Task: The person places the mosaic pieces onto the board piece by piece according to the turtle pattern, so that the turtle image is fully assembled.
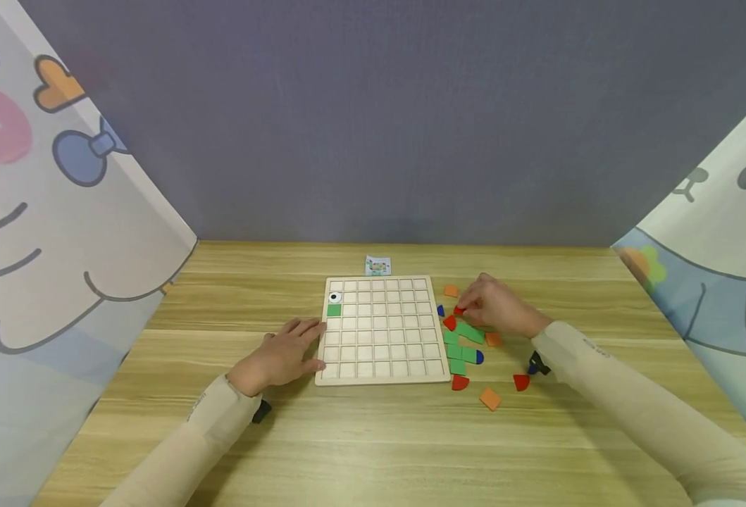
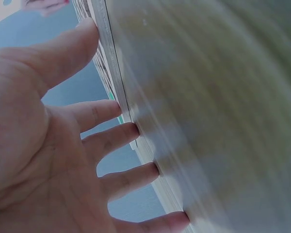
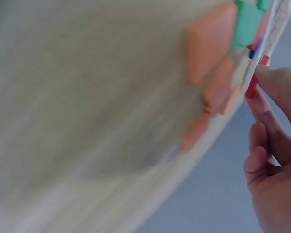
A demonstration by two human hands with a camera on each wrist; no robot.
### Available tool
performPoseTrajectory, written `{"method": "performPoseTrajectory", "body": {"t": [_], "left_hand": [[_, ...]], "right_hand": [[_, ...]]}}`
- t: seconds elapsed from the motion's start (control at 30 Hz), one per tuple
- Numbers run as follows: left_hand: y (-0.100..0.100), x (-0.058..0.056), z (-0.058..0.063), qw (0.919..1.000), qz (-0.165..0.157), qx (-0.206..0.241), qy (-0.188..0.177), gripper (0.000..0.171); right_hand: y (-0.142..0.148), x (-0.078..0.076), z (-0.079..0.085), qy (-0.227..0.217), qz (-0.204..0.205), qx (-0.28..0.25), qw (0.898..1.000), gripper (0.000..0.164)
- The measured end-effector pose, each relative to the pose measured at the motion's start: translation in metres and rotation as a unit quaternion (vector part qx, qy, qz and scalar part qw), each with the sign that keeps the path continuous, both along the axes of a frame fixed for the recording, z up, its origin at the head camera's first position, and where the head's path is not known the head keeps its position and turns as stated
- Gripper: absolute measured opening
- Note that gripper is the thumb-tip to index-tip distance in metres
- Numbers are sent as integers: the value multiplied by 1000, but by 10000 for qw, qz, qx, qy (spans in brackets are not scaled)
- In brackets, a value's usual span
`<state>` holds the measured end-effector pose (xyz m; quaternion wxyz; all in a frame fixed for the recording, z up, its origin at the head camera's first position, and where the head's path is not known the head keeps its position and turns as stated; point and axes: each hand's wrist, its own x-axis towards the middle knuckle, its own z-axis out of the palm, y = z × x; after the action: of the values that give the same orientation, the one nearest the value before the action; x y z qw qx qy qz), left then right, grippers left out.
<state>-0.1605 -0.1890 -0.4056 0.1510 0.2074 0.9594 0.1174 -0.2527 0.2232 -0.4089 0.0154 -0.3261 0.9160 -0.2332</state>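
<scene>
Left hand: the left hand [image 1: 282, 358] lies flat on the desk [image 1: 373, 436], palm down, forearm stretched in from the lower left; its straight, spread fingers [image 2: 111, 141] touch the left edge of the grid board [image 1: 382, 329], grasping nothing.
Right hand: the right hand [image 1: 496, 308] is arched over the loose pieces just right of the board, wrist raised, forearm coming in from the lower right.
Right grip: thumb and fingertips [image 3: 274, 80] pinch a small red piece [image 1: 458, 310]; the right wrist view shows it [image 3: 254, 82] at the fingertips, blurred.
Red piece: near the board's right edge, about level with its upper rows, close above the desk; whether it touches the desk cannot be told.
Board: a pale wooden grid lying flat, with a black-and-white eye tile [image 1: 334, 297] in its top left cell and a green square [image 1: 334, 310] just below it.
Loose pieces: green, red, orange and blue shapes scattered on the desk right of the board.
Card: a small picture card [image 1: 377, 265] lies just behind the board.
</scene>
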Motion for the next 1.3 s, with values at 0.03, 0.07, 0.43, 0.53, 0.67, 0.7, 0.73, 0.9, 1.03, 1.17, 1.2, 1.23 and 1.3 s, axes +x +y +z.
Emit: {"method": "performPoseTrajectory", "body": {"t": [0.03,0.07,0.43,0.53,0.67,0.7,0.73,0.9,1.03,1.17,1.2,1.23,1.3], "left_hand": [[0,0,0,10000,-1,2,1,72],[0,0,0,10000,-6,3,2,72],[-1,1,1,10000,-5,-60,7,71],[-1,1,1,10000,17,-37,-20,72],[0,2,1,10000,43,-5,-24,72],[0,2,1,10000,39,-2,-11,72],[1,2,1,10000,28,7,8,72],[3,2,2,10000,-3,0,40,71],[2,1,0,10000,-16,14,31,71],[1,1,0,10000,-55,8,38,72],[1,1,1,10000,-60,4,36,72],[0,0,1,10000,-70,7,36,72],[0,0,2,10000,-56,9,-1,72]], "right_hand": [[-1,0,2,53,-23,-85,9999,13],[-2,1,5,130,-11,-159,9998,12],[-49,-7,14,-29,64,-645,9979,13],[-77,-14,16,-72,137,-678,9976,13],[-120,-22,15,-153,284,-552,9980,10],[-131,-23,15,-224,286,-481,9982,9],[-141,-24,15,-290,273,-412,9984,8],[-179,-30,8,-684,222,-429,9965,5],[-196,-36,2,-784,207,-457,9957,8],[-207,-37,2,-608,122,-345,9975,13],[-209,-37,1,-625,101,-360,9973,13],[-210,-37,1,-674,79,-381,9970,14],[-212,-37,0,-711,33,-368,9968,16]]}}
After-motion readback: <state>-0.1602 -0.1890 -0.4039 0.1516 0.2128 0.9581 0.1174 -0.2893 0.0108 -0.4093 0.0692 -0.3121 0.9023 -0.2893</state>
